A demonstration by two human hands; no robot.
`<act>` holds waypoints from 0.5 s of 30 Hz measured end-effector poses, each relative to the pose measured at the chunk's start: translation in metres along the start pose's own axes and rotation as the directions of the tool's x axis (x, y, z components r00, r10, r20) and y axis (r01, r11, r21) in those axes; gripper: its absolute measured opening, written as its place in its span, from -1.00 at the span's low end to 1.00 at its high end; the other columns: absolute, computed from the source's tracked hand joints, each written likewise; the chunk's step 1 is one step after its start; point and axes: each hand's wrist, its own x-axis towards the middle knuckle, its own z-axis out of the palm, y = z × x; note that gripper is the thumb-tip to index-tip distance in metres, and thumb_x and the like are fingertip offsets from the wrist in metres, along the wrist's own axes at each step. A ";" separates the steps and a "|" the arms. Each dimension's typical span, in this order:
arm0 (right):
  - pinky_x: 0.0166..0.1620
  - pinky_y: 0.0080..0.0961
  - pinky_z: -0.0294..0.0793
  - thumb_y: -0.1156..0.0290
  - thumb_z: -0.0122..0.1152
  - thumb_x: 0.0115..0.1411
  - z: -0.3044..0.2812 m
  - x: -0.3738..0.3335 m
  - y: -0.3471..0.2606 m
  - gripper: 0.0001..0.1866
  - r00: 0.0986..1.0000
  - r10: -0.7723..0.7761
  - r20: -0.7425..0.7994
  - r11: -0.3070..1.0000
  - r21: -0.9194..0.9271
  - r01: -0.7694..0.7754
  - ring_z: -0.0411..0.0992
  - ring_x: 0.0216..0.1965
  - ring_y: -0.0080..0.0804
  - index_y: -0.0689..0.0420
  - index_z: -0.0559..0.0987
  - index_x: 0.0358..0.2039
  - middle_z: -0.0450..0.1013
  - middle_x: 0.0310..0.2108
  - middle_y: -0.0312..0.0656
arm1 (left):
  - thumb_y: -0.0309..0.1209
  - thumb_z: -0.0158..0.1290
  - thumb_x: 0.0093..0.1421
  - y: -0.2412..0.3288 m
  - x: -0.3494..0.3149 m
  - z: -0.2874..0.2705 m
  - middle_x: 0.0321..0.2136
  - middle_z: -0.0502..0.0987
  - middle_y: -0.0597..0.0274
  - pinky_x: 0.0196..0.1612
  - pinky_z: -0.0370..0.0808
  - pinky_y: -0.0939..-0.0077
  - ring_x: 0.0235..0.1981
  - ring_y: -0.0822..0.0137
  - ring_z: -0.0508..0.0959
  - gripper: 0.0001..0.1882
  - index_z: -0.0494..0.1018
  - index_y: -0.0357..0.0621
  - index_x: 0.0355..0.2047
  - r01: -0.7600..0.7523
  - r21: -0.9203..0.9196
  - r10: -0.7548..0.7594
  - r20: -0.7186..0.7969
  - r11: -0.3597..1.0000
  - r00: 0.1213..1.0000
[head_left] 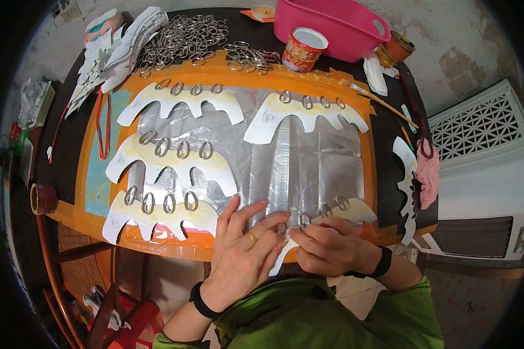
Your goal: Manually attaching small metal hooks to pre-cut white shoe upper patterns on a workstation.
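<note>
In front of me lies a white scalloped paper piece (360, 210) with a yellowish coated band, partly hidden by my hands. Oval metal rings (342, 202) stand along its band. My left hand (247, 241) has its outer fingers stretched over the sheet, while its inner fingertips close on a metal ring (281, 228). Close beside it, my right hand (327, 247) is curled in a pinch over the paper piece; what its fingertips hold is hidden. Another metal ring (304, 220) stands just behind those fingertips. Similar ringed pieces lie at the left (174, 163) and far right (308, 113).
A heap of metal rings (183, 39) lies at the back, beside a red-and-white tub (304, 49) and a pink basin (332, 26). Stacked paper pieces (131, 52) sit back left. A brush (378, 100) and a bare scalloped piece (406, 189) are on the right.
</note>
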 end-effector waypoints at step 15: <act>-0.15 -0.38 0.47 0.40 0.28 0.16 -0.002 0.010 0.001 -0.69 0.988 0.143 0.062 0.983 0.105 -0.149 0.47 -0.23 -0.34 0.28 0.64 -0.11 0.52 -0.27 -0.21 | -0.56 0.43 -0.09 0.001 -0.008 0.012 0.01 0.54 0.21 -0.05 0.48 0.21 0.06 0.01 0.43 -0.76 0.62 -0.10 -0.40 -0.049 0.083 0.064 -0.194 0.995 0.979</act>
